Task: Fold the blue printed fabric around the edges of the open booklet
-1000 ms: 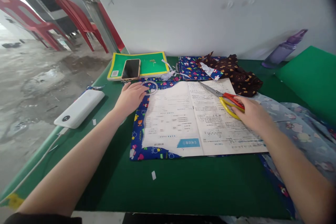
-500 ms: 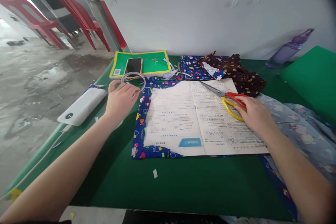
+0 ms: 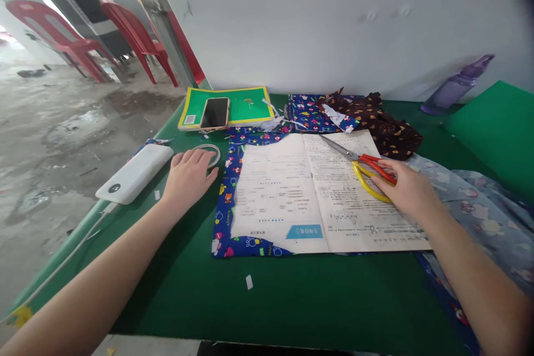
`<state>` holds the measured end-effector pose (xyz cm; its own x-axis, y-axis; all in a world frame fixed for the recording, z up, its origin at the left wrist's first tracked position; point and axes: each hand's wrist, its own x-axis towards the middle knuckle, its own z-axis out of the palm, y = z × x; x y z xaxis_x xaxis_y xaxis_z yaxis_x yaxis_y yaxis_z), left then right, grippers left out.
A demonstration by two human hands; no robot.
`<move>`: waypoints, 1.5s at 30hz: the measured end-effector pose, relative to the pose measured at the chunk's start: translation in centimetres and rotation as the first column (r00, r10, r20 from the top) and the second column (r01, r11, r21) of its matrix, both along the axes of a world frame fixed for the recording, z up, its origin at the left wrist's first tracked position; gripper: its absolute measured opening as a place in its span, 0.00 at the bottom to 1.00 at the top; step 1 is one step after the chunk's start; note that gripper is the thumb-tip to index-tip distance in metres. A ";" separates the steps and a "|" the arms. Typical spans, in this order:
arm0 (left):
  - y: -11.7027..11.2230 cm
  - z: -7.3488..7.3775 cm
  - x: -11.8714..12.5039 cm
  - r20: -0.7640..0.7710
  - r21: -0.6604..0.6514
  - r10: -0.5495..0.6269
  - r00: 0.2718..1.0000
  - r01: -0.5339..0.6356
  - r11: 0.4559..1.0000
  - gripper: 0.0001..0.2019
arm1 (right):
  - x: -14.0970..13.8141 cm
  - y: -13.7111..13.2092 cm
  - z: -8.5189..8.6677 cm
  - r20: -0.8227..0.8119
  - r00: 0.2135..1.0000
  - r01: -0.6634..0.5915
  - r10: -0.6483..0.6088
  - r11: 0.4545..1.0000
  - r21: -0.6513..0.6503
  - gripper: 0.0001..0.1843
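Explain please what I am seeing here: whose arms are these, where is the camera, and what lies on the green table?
The camera sits on a person's head and looks down at their own bare arms. The left hand rests on a clear tape ring beside a white power bank. The right hand touches scissors lying on an open book, which lies on blue patterned cloth. Behind are a phone on a green notebook, brown cloth and a purple bottle on the table.
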<state>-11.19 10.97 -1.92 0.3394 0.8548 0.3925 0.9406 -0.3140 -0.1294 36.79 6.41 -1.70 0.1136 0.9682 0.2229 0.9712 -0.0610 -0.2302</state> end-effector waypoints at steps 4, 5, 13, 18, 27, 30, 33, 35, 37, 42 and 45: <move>-0.8 -0.2 1.2 0.060 -0.086 -0.035 0.998 0.041 0.995 0.17 | -0.4 -0.2 0.5 -0.017 0.997 0.070 -0.072 0.995 -0.073 0.29; -0.9 -0.3 1.4 0.115 -0.126 -0.022 0.993 0.037 0.991 0.17 | -0.5 -0.3 0.6 0.005 0.997 0.075 -0.075 0.994 -0.084 0.30; -0.3 -0.6 1.9 0.473 -0.346 0.156 0.867 0.020 0.938 0.20 | -1.1 -0.6 0.9 0.072 0.996 0.066 -0.060 0.994 -0.088 0.29; -0.6 -0.4 2.5 0.610 -0.409 0.228 0.759 0.055 0.911 0.20 | -1.5 -0.4 1.0 0.121 0.993 0.020 -0.006 0.994 -0.112 0.28; -1.0 0.6 3.3 0.818 -0.554 0.572 0.062 0.351 0.755 0.26 | -2.4 -0.7 0.9 0.024 0.997 -0.077 0.077 0.997 -0.028 0.22; -1.1 1.1 3.0 0.725 -0.632 0.688 0.028 0.424 0.649 0.22 | -3.0 -1.0 1.0 -0.013 0.995 -0.097 0.097 0.995 0.018 0.22; -1.5 1.6 3.2 0.666 -0.687 0.740 0.087 0.457 0.565 0.20 | -3.4 -1.2 1.3 -0.022 0.995 -0.095 0.096 0.994 0.048 0.21; -1.9 2.0 3.6 0.663 -0.702 0.737 0.128 0.446 0.555 0.18 | -3.5 -1.2 1.4 -0.022 0.996 -0.085 0.087 0.995 0.054 0.21; -2.2 2.2 4.0 0.681 -0.700 0.714 0.165 0.433 0.568 0.16 | -3.3 -1.2 1.5 -0.023 0.996 -0.080 0.081 0.995 0.051 0.22; -2.4 2.3 4.3 0.715 -0.676 0.672 0.191 0.432 0.597 0.15 | -2.6 -1.2 1.6 0.002 1.000 -0.017 0.017 1.000 -0.019 0.23; -2.3 2.1 4.1 0.718 -0.675 0.671 0.188 0.424 0.604 0.17 | -2.0 -1.0 1.5 0.009 1.000 0.005 -0.005 1.000 0.010 0.24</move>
<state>-7.11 8.67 0.15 0.0783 0.9129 -0.4007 0.1587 0.3854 0.9090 34.83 5.38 -0.21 0.1167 0.9654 0.2334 0.9730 -0.0640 -0.2219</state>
